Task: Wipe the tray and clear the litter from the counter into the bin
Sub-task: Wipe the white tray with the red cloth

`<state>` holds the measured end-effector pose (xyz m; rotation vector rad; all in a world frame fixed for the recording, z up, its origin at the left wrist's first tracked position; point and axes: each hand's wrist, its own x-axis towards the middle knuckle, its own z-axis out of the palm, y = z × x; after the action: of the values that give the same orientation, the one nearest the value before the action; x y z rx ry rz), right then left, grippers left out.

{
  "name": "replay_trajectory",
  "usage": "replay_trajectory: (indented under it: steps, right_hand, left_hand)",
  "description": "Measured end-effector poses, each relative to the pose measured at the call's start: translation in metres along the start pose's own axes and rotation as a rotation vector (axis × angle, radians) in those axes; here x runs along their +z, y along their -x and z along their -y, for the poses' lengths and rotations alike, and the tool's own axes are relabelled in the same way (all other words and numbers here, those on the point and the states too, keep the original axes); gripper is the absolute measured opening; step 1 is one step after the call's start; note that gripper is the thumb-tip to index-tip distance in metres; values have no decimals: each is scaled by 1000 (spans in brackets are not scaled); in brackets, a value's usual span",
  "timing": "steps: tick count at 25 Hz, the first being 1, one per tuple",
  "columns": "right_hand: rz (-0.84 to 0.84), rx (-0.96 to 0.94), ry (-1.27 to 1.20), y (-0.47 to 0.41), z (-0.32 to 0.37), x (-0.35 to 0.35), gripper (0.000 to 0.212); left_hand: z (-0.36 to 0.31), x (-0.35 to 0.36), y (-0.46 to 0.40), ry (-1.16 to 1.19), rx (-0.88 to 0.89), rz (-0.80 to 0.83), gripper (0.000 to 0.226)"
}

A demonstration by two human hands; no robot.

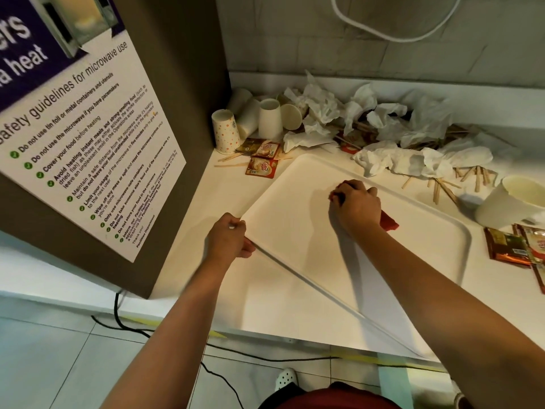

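A large white tray (pixel 413 231) lies at an angle on the white counter (pixel 283 305). My left hand (pixel 228 240) grips the tray's left corner. My right hand (pixel 355 206) presses a red cloth (pixel 389 222) onto the tray's middle, fingers curled over it. Litter is heaped behind the tray: crumpled white tissues (pixel 383 125), paper cups (pixel 269 119) lying and standing in the corner, wooden stir sticks (pixel 442 187) and coffee creamer sachets (pixel 261 168). No bin is in view.
A brown cabinet side with a microwave safety poster (pixel 88 143) stands on the left. A white paper cup (pixel 513 202) and brown sachets (pixel 510 246) lie at the right. Black cables (pixel 124 326) run across the tiled floor below the counter edge.
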<state>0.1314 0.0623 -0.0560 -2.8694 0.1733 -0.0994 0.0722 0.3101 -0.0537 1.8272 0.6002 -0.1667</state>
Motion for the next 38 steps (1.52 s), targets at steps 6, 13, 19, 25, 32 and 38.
replay_trajectory:
  steps: [6,13,19,25,32,38]
  right_hand:
    - [43,-295,-96,19,50,15,26]
    - [144,-718,-107,7,85,26,24]
    - [56,-376,-59,-20,65,25,27]
    - [38,-174,-115,-29,-12,-2,23]
    - [-91,8,-348,-12,-62,-59,25]
    - [-6,-18,-195,31,-77,-23,23]
  left_hand:
    - [0,-1,-1,-27,7,0,17]
    - [-2,1,-1,-66,9,-11,12]
    - [-3,-2,-1,-88,15,16,9]
    - [2,-1,-4,-63,38,3,18]
    - [5,2,-6,-59,66,-18,8]
    - [7,1,-8,-84,80,-23,7]
